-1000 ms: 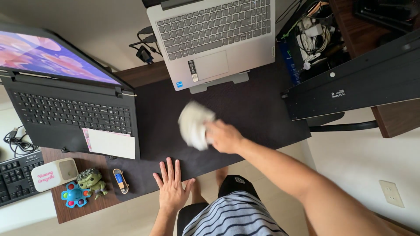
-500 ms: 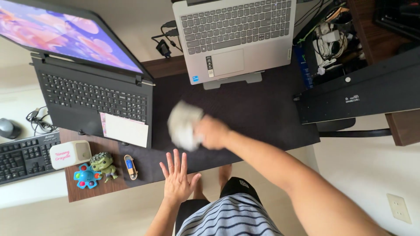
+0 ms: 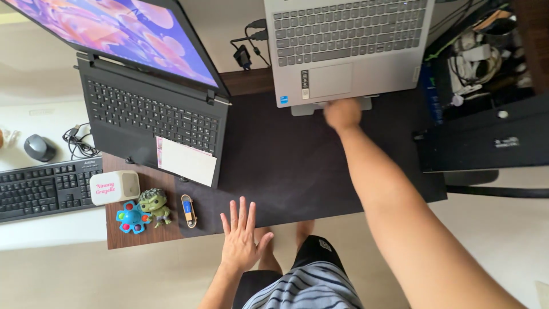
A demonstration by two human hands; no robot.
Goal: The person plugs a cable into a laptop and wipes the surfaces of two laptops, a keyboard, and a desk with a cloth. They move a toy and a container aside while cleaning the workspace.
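Now right hand (image 3: pixel 342 113) under silver laptop (image 3: pixel 349 48).

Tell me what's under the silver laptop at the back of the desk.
A grey stand props the silver laptop above the dark desk mat. The right hand reaches beneath its front edge; anything farther under is hidden.

Both arms are bare from wrist to well past the elbow, with no sleeves, watch, bracelet or rings in sight. The left hand (image 3: pixel 242 237) has short, plain nails. The right hand (image 3: pixel 342 114) is bare as well, showing only its back. Down at the bottom edge, there's a striped top (image 3: pixel 303 290), white with thin dark navy bands running across it. Just above that sit dark shorts (image 3: pixel 311 252) with a small pale mark on one leg, and bare feet (image 3: pixel 303 229) beyond them.
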